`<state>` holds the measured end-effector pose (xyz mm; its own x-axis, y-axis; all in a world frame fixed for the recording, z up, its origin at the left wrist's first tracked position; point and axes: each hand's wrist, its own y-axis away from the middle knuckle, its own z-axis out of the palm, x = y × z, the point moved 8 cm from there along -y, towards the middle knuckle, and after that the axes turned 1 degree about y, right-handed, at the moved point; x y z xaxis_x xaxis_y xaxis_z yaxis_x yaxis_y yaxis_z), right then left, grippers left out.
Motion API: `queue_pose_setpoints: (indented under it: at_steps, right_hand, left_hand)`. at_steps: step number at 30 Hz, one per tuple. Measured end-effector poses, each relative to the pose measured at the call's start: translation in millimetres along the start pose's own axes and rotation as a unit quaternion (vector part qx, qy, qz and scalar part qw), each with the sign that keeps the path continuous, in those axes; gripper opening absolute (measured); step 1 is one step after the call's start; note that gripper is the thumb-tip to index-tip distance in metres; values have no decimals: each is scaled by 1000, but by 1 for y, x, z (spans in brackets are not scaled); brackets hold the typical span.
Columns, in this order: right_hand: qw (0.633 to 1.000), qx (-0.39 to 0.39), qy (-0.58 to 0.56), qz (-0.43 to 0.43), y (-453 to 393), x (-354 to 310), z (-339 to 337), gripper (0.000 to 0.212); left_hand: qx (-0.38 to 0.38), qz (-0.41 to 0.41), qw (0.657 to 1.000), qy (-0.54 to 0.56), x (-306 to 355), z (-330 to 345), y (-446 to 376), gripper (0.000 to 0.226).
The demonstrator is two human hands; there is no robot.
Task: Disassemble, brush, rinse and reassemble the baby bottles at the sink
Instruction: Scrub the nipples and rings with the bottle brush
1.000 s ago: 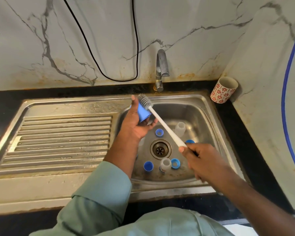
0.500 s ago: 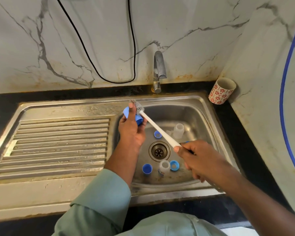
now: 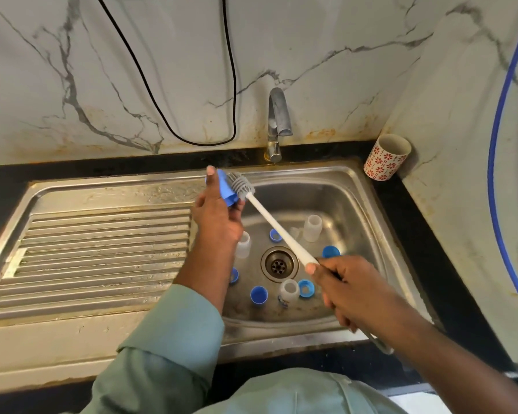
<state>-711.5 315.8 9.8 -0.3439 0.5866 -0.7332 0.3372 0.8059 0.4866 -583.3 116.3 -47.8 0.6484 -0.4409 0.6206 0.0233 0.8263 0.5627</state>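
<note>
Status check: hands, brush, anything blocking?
Left hand holds blue cap. Right hand grips brush, bristles against cap. Bottles, caps loose in sink. Nothing blocking.

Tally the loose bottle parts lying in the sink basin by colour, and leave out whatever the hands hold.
Blue parts: 5
Clear or white bottle bodies: 3
Total: 8
A pale bit beside the far bottle is too faint to count.

A steel sink [image 3: 353,186] set in a black bench [image 3: 425,252] holds loose bottle bodies [image 3: 312,228] and blue caps [image 3: 258,294]; a floral cup [image 3: 385,158] stands beside it.
</note>
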Motion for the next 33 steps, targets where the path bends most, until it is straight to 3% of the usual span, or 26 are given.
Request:
queue_pose_setpoints:
  at_steps: [4, 8, 12, 16, 20, 26, 29, 33]
  right_hand:
    - [999, 34, 4, 4, -8, -3, -7, 27]
    - [999, 17, 26, -16, 2, -4, 5, 28]
    - [999, 39, -17, -2, -10, -8, -3, 29]
    - [1000, 2, 1, -9, -5, -2, 8, 30]
    - [999, 27, -10, -18, -14, -9, 6, 29]
    - [999, 0, 26, -19, -14, -6, 6, 29]
    - [999, 15, -30, 0, -26, -10, 2, 28]
    - [1000, -20, 3, 2, -18, -2, 17, 32]
  left_hand:
    - [-33, -19, 998, -47, -16, 7, 7, 34]
    - [-28, -16, 998, -62, -10, 7, 3, 43]
    - [-51, -12, 994, -91, -24, 9, 14, 35]
    - [41, 2, 999, -33, -2, -7, -2, 46]
    - [-7, -1, 997, -77, -9, 6, 2, 49]
    - [-6, -2, 1000, 25, 8, 1, -10, 54]
    - [-21, -19, 1000, -9, -14, 4, 1, 40]
    - [44, 3, 998, 39, 12, -11, -13, 41]
